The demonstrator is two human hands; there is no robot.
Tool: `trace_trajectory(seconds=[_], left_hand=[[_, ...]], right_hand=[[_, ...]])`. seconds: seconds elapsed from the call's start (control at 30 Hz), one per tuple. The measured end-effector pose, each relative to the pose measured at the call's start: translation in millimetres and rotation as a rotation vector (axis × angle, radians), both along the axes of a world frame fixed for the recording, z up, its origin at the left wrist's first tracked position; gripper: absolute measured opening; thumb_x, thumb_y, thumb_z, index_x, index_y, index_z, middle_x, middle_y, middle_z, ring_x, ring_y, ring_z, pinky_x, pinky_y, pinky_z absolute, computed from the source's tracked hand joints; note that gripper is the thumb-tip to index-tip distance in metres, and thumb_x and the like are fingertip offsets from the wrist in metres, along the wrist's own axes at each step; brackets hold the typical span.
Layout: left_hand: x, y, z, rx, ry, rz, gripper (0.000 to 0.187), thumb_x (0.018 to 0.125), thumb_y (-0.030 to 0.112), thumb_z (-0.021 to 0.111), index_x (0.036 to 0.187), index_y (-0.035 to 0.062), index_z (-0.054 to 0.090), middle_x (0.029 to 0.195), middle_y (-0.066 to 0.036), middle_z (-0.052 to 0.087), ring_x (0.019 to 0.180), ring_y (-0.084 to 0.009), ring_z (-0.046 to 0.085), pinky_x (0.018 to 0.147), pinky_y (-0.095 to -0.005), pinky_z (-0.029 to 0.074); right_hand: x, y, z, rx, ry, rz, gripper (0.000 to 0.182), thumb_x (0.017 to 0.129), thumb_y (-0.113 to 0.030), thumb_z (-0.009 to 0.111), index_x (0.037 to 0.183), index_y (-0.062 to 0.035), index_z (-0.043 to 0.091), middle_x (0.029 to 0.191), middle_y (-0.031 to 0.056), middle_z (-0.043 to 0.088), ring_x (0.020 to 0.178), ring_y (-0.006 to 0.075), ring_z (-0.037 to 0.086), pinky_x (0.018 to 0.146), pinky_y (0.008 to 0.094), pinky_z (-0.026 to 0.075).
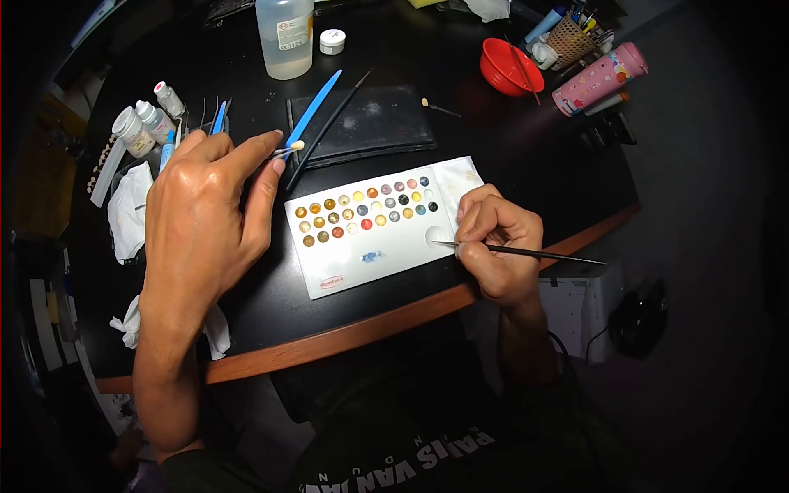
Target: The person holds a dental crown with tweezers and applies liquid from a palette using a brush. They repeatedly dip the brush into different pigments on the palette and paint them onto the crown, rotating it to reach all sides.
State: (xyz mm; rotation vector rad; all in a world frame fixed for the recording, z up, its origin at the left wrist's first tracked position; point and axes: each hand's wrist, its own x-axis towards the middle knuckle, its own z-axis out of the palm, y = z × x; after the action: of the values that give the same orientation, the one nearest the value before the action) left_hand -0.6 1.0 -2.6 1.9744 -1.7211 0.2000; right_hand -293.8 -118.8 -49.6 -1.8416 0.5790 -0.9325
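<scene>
My left hand (215, 185) is closed in a pinch around the thin metal end of what looks like a pair of tweezers (283, 151). A small cream-coloured dental crown (297, 145) sits at its tip. Most of the tool is hidden by the fingers. My right hand (501, 238) grips a fine black-handled brush (546, 253), its tip at a round whitish spot on the right part of the white palette (329, 267). Rows of coloured stain dots cover the palette's upper half, with a blue smear below them. A white tissue (457, 174) lies by the palette's right end, partly under my right hand.
Behind the palette lie a dark slab (386, 131), a blue tool (316, 107) and another brush (337, 119). A large bottle (286, 41), a white jar (332, 42), a red bowl (501, 70) and a pink tumbler (600, 80) stand farther back. Small bottles (133, 131) stand left.
</scene>
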Motion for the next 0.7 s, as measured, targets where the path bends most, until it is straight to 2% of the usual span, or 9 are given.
trace_trajectory(seconds=[0.2, 0.3, 0.4, 0.5, 0.53, 0.6, 0.7], left_hand=[[0.2, -0.5, -2.2, -0.002, 0.006, -0.008, 0.025, 0.103, 0.017, 0.075, 0.123, 0.0058, 0.083, 0.080, -0.011, 0.062, 0.075, -0.0209, 0.058, 0.064, -0.0361, 0.055], [-3.2, -2.0, -1.4, -0.058, 0.023, -0.004, 0.023, 0.096, 0.014, 0.079, 0.115, 0.0028, 0.085, 0.075, -0.012, 0.064, 0.074, -0.0244, 0.059, 0.067, -0.0414, 0.049], [-0.7, 0.0, -0.3, -0.032, -0.041, -0.037, 0.026, 0.100, 0.015, 0.076, 0.123, 0.0057, 0.084, 0.080, -0.011, 0.061, 0.079, -0.0241, 0.056, 0.074, -0.0405, 0.047], [1.2, -0.7, 0.8, -0.088, -0.095, -0.109, 0.026, 0.098, 0.014, 0.077, 0.122, 0.0057, 0.084, 0.080, -0.010, 0.060, 0.083, -0.0257, 0.055, 0.084, -0.0409, 0.044], [-0.5, -0.7, 0.6, -0.101, -0.074, -0.115, 0.026, 0.097, 0.013, 0.078, 0.121, 0.0061, 0.083, 0.083, -0.009, 0.061, 0.087, -0.0258, 0.056, 0.091, -0.0416, 0.039], [0.8, 0.1, 0.4, -0.126, -0.133, -0.161, 0.024, 0.095, 0.014, 0.080, 0.118, 0.0082, 0.084, 0.086, -0.008, 0.061, 0.089, -0.0248, 0.057, 0.096, -0.0437, 0.037], [2.0, -1.9, -3.7, -0.161, -0.112, -0.220, 0.022, 0.093, 0.014, 0.081, 0.115, 0.0135, 0.084, 0.090, -0.006, 0.061, 0.094, -0.0246, 0.060, 0.106, -0.0511, 0.035]], right_hand=[[-0.5, 0.5, 0.2, -0.003, 0.029, -0.003, 0.018, 0.073, 0.011, 0.059, 0.073, -0.0059, 0.054, 0.068, 0.0053, 0.063, 0.089, 0.0175, 0.054, 0.089, 0.0346, 0.045], [-0.6, 0.9, -0.3, 0.000, 0.033, -0.005, 0.017, 0.073, 0.010, 0.059, 0.073, -0.0058, 0.054, 0.068, 0.0055, 0.063, 0.089, 0.0179, 0.054, 0.088, 0.0346, 0.045], [-1.0, 1.1, -0.4, 0.004, 0.017, -0.014, 0.016, 0.072, 0.009, 0.059, 0.073, -0.0057, 0.053, 0.068, 0.0058, 0.063, 0.088, 0.0182, 0.054, 0.088, 0.0351, 0.045], [0.6, -0.7, -0.5, -0.034, -0.047, -0.013, 0.015, 0.071, 0.009, 0.059, 0.071, -0.0051, 0.055, 0.069, 0.0050, 0.062, 0.084, 0.0173, 0.054, 0.086, 0.0341, 0.045], [1.1, -2.3, -0.2, -0.059, -0.076, -0.004, 0.015, 0.070, 0.010, 0.059, 0.071, -0.0048, 0.056, 0.070, 0.0045, 0.062, 0.083, 0.0168, 0.055, 0.085, 0.0335, 0.045], [0.9, -5.3, 1.7, -0.082, -0.141, 0.029, 0.013, 0.074, 0.007, 0.059, 0.077, -0.0049, 0.056, 0.070, 0.0045, 0.061, 0.083, 0.0162, 0.052, 0.093, 0.0375, 0.044], [11.8, -10.5, 16.6, -0.148, -0.191, 0.121, 0.012, 0.075, 0.004, 0.064, 0.083, -0.0036, 0.060, 0.073, 0.0066, 0.065, 0.087, 0.0184, 0.055, 0.098, 0.0399, 0.045]])
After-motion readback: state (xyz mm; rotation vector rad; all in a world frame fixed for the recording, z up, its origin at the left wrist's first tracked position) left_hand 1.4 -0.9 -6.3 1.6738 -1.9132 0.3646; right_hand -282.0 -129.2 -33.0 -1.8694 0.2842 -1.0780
